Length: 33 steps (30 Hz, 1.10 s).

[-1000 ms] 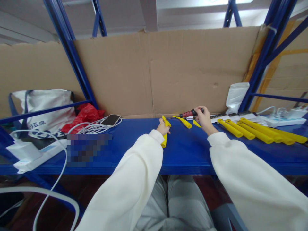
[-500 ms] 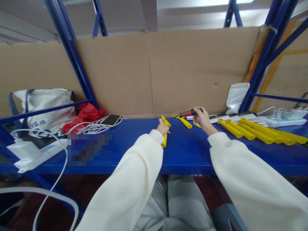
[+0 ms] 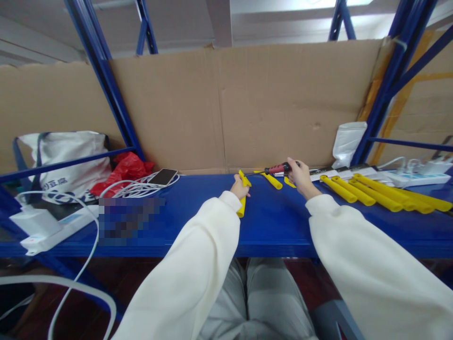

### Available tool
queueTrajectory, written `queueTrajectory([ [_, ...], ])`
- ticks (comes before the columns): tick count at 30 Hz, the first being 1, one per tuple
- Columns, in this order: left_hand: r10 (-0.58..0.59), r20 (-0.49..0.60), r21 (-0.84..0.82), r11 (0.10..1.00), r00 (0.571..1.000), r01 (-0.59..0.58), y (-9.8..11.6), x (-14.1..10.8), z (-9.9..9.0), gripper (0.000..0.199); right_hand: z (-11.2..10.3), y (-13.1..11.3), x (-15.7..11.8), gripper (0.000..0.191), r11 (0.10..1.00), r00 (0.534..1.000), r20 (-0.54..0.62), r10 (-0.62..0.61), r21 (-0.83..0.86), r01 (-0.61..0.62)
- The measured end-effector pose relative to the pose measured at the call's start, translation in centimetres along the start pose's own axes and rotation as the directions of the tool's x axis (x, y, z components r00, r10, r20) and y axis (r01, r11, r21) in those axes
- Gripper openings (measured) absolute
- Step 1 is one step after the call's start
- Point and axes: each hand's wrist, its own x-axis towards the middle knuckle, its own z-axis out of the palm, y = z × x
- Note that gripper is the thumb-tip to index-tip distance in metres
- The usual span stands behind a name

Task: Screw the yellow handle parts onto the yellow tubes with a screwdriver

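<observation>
Gripping a yellow part (image 3: 242,208) over the blue table (image 3: 274,226), the left hand (image 3: 239,188) sits left of the right hand (image 3: 299,177), which clasps a red-and-black screwdriver (image 3: 278,168). The screwdriver points across the gap between the 2 hands toward the part's upper end; whether they touch is unclear.

Two hands (image 3: 240,188) — one screwdriver (image 3: 278,168), one tote bag (image 3: 76,146), over five yellow pieces (image 3: 375,194)
</observation>
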Motion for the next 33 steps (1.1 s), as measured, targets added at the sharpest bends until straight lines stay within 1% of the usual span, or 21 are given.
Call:
queueTrajectory([
  [2,0.003,-0.002,-0.002,1.0,1.0,-0.003,0.04,-0.05,-0.01,0.042,0.0,-0.1,0.02,0.035,1.0,1.0,-0.003,-0.005,0.009,0.005],
  [4,0.0,-0.003,-0.006,1.0,1.0,0.0,0.14,-0.17,-0.06,0.042,0.03,-0.21,0.0,0.034,1.0,1.0,0.016,-0.006,0.023,0.006],
  [6,-0.013,0.001,-0.007,1.0,1.0,0.013,0.28,-0.34,-0.14,0.042,0.04,-0.21,-0.02,0.037,1.0,0.999,0.032,0.005,0.019,-0.005],
  [8,-0.025,0.009,-0.005,1.0,1.0,0.025,0.4,-0.51,-0.23,0.042,0.0,-0.13,-0.01,0.042,1.0,0.999,0.026,0.021,-0.004,-0.02],
  [10,-0.018,0.01,-0.007,1.0,1.0,0.018,0.45,-0.61,-0.28,0.041,-0.05,-0.08,0.04,0.043,0.999,0.999,0.012,0.03,-0.022,-0.029],
  [14,-0.001,-0.001,-0.023,1.0,1.0,0.001,0.33,-0.5,-0.29,0.043,-0.06,-0.2,-0.01,0.035,1.0,0.999,0.024,0.028,-0.011,-0.027],
  [17,-0.015,0.007,-0.026,1.0,1.0,0.015,0.18,-0.26,-0.29,0.043,-0.07,-0.26,-0.15,0.036,0.999,0.999,0.039,0.034,0.004,-0.034],
  [19,-0.008,0.011,-0.024,1.0,1.0,0.008,0.06,-0.11,-0.29,0.043,-0.07,-0.29,-0.21,0.037,0.999,0.999,0.022,0.035,-0.009,-0.034],
  [21,0.006,0.01,-0.023,1.0,1.0,-0.006,-0.06,-0.01,-0.28,0.044,-0.05,-0.38,-0.23,0.033,0.999,1.0,-0.005,0.025,-0.026,-0.025],
  [24,0.012,-0.002,-0.025,1.0,1.0,-0.012,-0.22,0.05,-0.24,0.044,0.0,-0.45,-0.19,0.027,1.0,1.0,0.0,0.019,-0.025,-0.019],
  [29,0.031,-0.015,-0.007,0.999,0.999,-0.031,-0.44,0.16,-0.1,0.044,-0.21,0.04,0.09,0.042,1.0,1.0,0.008,0.012,-0.028,-0.012],
  [31,0.033,-0.02,-0.006,0.999,0.999,-0.033,-0.51,0.2,-0.07,0.045,-0.28,0.13,0.18,0.041,1.0,1.0,0.003,-0.005,-0.027,0.005],
  [33,0.035,-0.025,-0.013,0.999,0.999,-0.035,-0.53,0.21,-0.07,0.046,-0.28,0.03,0.15,0.036,1.0,1.0,0.01,-0.018,-0.026,0.018],
])
